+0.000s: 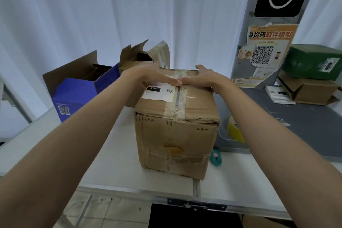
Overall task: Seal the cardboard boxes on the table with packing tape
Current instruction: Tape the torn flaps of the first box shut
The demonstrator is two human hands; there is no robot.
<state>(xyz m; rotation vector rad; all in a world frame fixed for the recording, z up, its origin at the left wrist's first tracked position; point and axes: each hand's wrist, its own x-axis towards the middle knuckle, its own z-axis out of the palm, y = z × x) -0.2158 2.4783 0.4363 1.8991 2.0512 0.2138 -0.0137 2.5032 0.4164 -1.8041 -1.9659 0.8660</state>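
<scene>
Where both hands (148, 75) (205, 77) press the box (175, 131) — label (159, 93) reads "060".

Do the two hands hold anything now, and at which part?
Nothing is gripped. The left hand and right hand lie flat, fingers straight, pressing on the far top of the brown box, fingertips meeting at its taped seam.
</scene>
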